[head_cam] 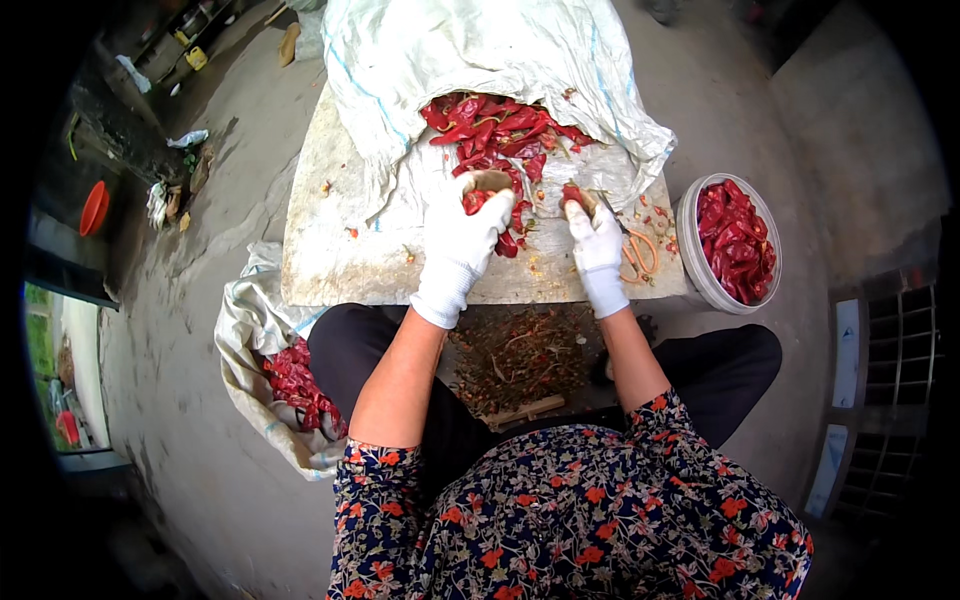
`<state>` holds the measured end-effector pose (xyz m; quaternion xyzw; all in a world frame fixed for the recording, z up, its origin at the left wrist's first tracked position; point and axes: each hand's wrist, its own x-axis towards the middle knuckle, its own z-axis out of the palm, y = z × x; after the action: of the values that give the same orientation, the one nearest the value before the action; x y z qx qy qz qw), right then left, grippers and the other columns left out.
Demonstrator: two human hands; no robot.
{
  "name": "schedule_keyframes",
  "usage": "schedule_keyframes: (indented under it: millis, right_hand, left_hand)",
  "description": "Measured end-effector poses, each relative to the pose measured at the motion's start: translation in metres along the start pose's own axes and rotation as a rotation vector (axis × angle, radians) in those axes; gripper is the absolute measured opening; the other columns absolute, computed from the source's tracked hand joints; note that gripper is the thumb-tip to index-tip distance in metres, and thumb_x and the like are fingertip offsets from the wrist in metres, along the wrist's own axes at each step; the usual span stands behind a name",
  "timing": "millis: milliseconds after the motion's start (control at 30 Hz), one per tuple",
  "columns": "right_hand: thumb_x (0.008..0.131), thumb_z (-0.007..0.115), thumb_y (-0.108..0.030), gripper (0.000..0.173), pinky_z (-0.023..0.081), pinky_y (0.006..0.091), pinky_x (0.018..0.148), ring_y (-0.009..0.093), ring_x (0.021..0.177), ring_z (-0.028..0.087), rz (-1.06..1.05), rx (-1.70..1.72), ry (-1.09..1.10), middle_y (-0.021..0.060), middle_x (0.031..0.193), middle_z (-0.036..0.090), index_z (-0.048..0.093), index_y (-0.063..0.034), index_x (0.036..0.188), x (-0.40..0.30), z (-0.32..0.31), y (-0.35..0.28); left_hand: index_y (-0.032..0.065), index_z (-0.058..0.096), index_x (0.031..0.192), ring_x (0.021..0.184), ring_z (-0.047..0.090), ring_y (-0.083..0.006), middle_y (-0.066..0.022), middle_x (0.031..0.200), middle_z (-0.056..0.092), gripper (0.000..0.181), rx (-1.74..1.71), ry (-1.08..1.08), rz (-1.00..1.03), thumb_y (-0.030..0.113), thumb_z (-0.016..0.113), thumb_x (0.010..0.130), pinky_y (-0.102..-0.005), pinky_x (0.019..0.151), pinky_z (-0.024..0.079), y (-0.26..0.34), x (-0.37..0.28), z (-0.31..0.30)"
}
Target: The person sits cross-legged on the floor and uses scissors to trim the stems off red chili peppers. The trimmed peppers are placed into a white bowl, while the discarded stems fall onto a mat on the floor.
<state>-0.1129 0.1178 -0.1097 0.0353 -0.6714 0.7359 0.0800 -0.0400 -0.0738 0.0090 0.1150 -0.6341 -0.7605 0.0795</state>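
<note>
In a white glove, my left hand (466, 232) is curled around dried red chili peppers (475, 201) over a low pale table (337, 262). My right hand (595, 244), also gloved, pinches a short piece of red pepper (572, 193) between thumb and fingers. Orange-handled scissors (640, 256) lie against the outer side of that hand, their blades partly hidden by it. Beyond both hands, a heap of dried red peppers (499, 127) spills from the mouth of a white woven sack (480, 45) onto the tabletop. Loose pepper bits and seeds are scattered around.
A white bucket (686, 236) full of red peppers stands at the table's right edge. On the floor at left, an open woven sack (240, 382) holds more peppers. Stems and scraps (517, 360) are piled between my knees. A red basin (94, 208) is farther left.
</note>
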Motion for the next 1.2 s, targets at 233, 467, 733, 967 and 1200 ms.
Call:
schedule_keyframes:
  millis: [233, 467, 733, 967, 1200]
  right_hand:
    - [0.09, 0.072, -0.012, 0.029, 0.054, 0.0388, 0.093, 0.028, 0.103, 0.07, -0.462, -0.682, -0.037, 0.0134, 0.109, 0.073, 0.073, -0.0026, 0.117, -0.045, 0.023, -0.079]
    - [0.095, 0.063, -0.017, 0.035, 0.052, 0.0398, 0.102, 0.029, 0.109, 0.069, -0.244, -0.565, -0.136, 0.0146, 0.12, 0.073, 0.071, -0.0064, 0.128, -0.027, -0.002, -0.077]
    - [0.095, 0.063, -0.036, 0.051, 0.058, 0.049, 0.091, 0.034, 0.113, 0.067, 0.165, -1.724, -0.208, 0.0152, 0.124, 0.067, 0.059, -0.0178, 0.142, -0.015, -0.099, -0.03]
    - [0.092, 0.067, -0.03, 0.059, 0.058, 0.0482, 0.093, 0.035, 0.115, 0.067, 0.253, -1.677, -0.263, 0.0157, 0.124, 0.066, 0.054, -0.0202, 0.149, -0.016, -0.089, -0.033]
    - [0.089, 0.071, -0.031, 0.067, 0.058, 0.0456, 0.094, 0.035, 0.116, 0.065, 0.242, -1.664, -0.344, 0.0165, 0.127, 0.064, 0.051, -0.0165, 0.151, -0.005, -0.104, -0.022]
  left_hand:
    - [-0.0058, 0.067, 0.128, 0.08, 0.062, -0.0073, -0.0056, 0.097, 0.073, 0.046, 0.122, -0.087, 0.021, 0.023, 0.076, 0.093, -0.0248, 0.074, 0.055, -0.041, 0.002, 0.025]
    - [-0.0006, 0.069, 0.126, 0.073, 0.055, -0.0025, 0.0036, 0.09, 0.067, 0.028, 0.016, -0.131, -0.002, 0.009, 0.069, 0.099, -0.0188, 0.068, 0.049, -0.026, 0.001, 0.015]
    - [0.0007, 0.067, 0.13, 0.066, 0.048, -0.0027, 0.0044, 0.079, 0.059, 0.032, -0.094, 0.004, -0.008, 0.003, 0.065, 0.099, -0.0194, 0.06, 0.041, -0.011, 0.0, 0.005]
    - [-0.0002, 0.067, 0.131, 0.066, 0.05, -0.0037, 0.0029, 0.08, 0.061, 0.036, 0.059, -0.062, 0.064, -0.001, 0.062, 0.096, -0.0211, 0.061, 0.044, -0.001, -0.01, -0.005]
    - [-0.0014, 0.063, 0.13, 0.072, 0.055, -0.0026, -0.0019, 0.096, 0.07, 0.042, 0.241, 0.105, 0.268, 0.007, 0.072, 0.09, -0.0192, 0.064, 0.046, -0.015, -0.001, -0.006]
